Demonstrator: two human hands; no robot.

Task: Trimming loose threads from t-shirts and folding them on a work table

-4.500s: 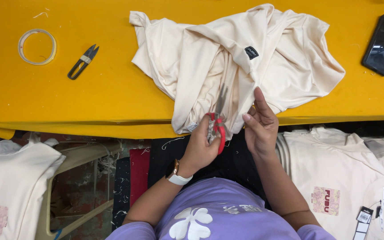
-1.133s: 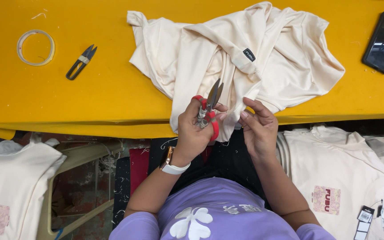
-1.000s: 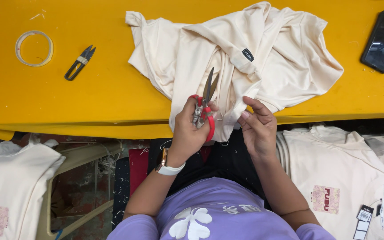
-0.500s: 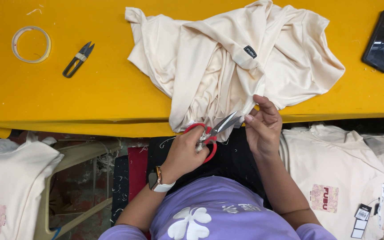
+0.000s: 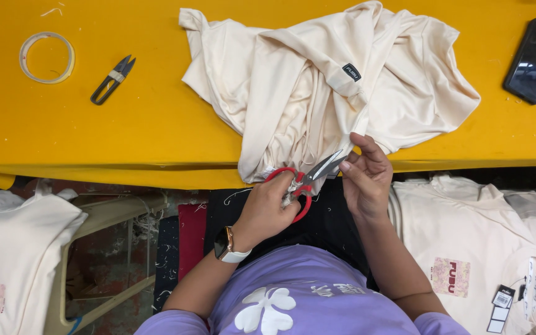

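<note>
A cream garment (image 5: 317, 87) lies crumpled on the yellow table (image 5: 125, 136), its lower edge hanging over the front edge. My left hand (image 5: 268, 208) grips red-handled scissors (image 5: 308, 177), whose blades point right toward the hanging cloth. My right hand (image 5: 364, 174) pinches the garment's lower edge just beside the blade tips. A watch sits on my left wrist.
Small black thread snips (image 5: 111, 79) and a ring of clear tape (image 5: 46, 57) lie at the table's left. A black phone (image 5: 533, 61) rests at the right. Piles of cream shirts sit below the table at left (image 5: 13, 248) and right (image 5: 479, 248).
My left hand has lowered the scissors and swung the blades from pointing up to pointing right at the cloth edge. My right hand has stayed on the garment's edge.
</note>
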